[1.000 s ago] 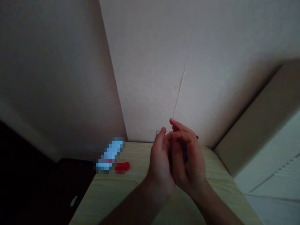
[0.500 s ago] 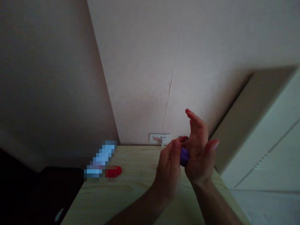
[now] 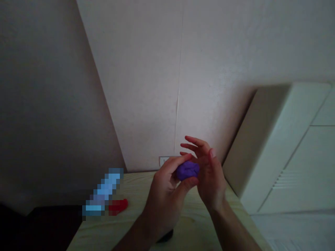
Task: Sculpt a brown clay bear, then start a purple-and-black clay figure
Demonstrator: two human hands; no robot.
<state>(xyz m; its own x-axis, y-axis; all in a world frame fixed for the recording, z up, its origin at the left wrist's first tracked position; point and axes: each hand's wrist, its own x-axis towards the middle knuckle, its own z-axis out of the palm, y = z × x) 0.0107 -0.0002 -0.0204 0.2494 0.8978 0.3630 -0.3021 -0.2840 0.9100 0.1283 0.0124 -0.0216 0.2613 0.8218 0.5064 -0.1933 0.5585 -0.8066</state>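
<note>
A creased lump of purple modelling clay point(image 3: 187, 170), mostly hidden a second ago, now shows in the left hand point(image 3: 164, 195), above a wood-grain tabletop point(image 3: 136, 188).
Thumb and fingers pinch it, apparently bearing it alone; the right hand point(image 3: 210, 177) has uncurled, fingers spread, palm beside the clay, contact unclear. A red object point(image 3: 118, 206) lies to the left.
</note>
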